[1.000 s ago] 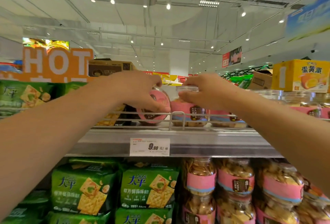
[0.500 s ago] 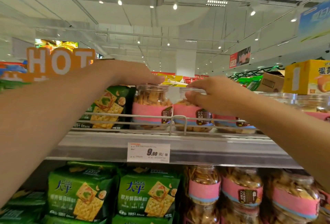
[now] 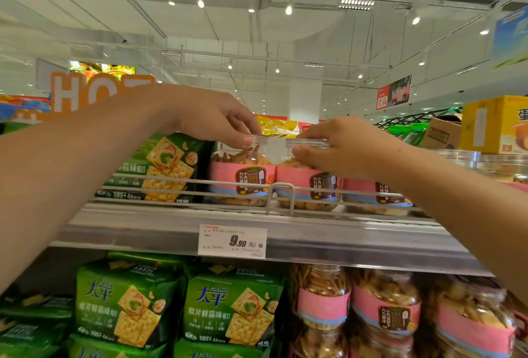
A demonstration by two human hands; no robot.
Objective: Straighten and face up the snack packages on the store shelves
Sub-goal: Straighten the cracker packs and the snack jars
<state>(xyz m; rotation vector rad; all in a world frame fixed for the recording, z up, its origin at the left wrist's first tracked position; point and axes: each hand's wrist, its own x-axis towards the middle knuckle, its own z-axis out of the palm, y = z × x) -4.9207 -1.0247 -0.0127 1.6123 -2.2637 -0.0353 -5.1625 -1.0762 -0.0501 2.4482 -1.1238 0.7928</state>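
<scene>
Two clear snack jars with pink labels stand side by side on the top shelf behind a wire rail (image 3: pixel 280 186). My left hand (image 3: pixel 211 117) grips the lid of the left jar (image 3: pixel 240 180) from above. My right hand (image 3: pixel 343 149) grips the lid and shoulder of the right jar (image 3: pixel 305 186). Both jars are upright and their brown label panels face me. A third jar (image 3: pixel 377 194) stands to the right, partly behind my right forearm.
A green cracker bag (image 3: pixel 160 169) leans left of the jars. The shelf edge carries a 9.90 price tag (image 3: pixel 233 240). Below are green cracker packs (image 3: pixel 231 312) and more pink-label jars (image 3: pixel 385 312). A yellow box (image 3: pixel 497 123) and a cardboard box (image 3: pixel 440 133) sit at the far right.
The left jar went from tilted sideways to upright beside the right jar, label to the front. My left hand moved up onto its lid. The view tilted upward.
</scene>
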